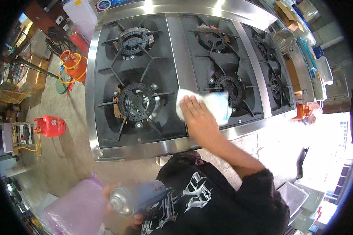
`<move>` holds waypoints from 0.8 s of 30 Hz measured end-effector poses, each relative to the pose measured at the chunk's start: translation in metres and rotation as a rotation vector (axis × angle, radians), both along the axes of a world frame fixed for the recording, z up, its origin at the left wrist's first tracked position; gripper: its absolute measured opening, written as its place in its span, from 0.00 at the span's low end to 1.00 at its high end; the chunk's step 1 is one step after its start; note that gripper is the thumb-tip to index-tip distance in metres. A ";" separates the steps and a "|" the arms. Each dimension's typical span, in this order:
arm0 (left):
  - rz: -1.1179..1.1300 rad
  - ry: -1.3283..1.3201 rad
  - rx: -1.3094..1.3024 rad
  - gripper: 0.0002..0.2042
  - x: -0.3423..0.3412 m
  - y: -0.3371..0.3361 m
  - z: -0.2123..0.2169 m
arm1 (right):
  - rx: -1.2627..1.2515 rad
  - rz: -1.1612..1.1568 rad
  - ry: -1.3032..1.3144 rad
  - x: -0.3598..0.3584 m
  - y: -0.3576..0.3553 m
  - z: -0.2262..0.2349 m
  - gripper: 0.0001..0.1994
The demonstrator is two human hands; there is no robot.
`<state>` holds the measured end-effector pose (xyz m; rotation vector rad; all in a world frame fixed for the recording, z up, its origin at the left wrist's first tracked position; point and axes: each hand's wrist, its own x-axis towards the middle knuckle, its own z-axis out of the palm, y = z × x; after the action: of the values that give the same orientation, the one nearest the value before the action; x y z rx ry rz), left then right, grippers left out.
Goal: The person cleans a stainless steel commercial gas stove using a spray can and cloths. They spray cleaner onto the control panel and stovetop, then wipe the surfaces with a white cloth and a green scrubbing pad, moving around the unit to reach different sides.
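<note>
Head view: a person's right hand presses a white cloth on a steel gas range while the left hand holds a spray can.

Largest is the stainless gas range (91, 98), with black burner grates in three sections. To its left, on the concrete floor, stand an orange gas cylinder (73, 64) and a smaller red gas cylinder (51, 125); a purple plastic bag (76, 207) lies at the lower left. The white cloth (215, 103) lies on the front of the steel strip between the left and middle sections, and the right hand (196, 113) rests flat on it, fingers together and extended. The left hand (117, 207) wraps around a blurred grey spray can (139, 196), held low near the chest, well apart from the range.
</note>
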<state>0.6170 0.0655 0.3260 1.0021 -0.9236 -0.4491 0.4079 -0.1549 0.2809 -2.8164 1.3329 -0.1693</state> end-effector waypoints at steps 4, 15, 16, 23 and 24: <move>-0.057 0.003 0.044 0.39 -0.003 0.011 -0.001 | 0.086 -0.080 -0.125 -0.015 0.046 0.004 0.27; -0.116 0.193 0.019 0.40 -0.020 0.025 0.002 | 0.038 -0.046 -0.151 -0.020 0.048 -0.002 0.26; -0.100 0.237 0.025 0.40 -0.021 0.027 0.002 | 0.032 -0.045 -0.146 -0.020 0.048 -0.001 0.26; -0.172 0.010 0.115 0.40 -0.010 0.021 0.016 | 0.093 -0.037 -0.039 -0.018 0.053 0.015 0.25; -0.145 -0.007 0.087 0.41 -0.013 0.017 0.016 | 0.115 -0.032 -0.017 -0.018 0.056 0.019 0.24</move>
<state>0.6038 0.0825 0.3423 1.0198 -0.9933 -0.6123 0.3900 -0.0991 0.2994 -2.6944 1.3395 -0.1138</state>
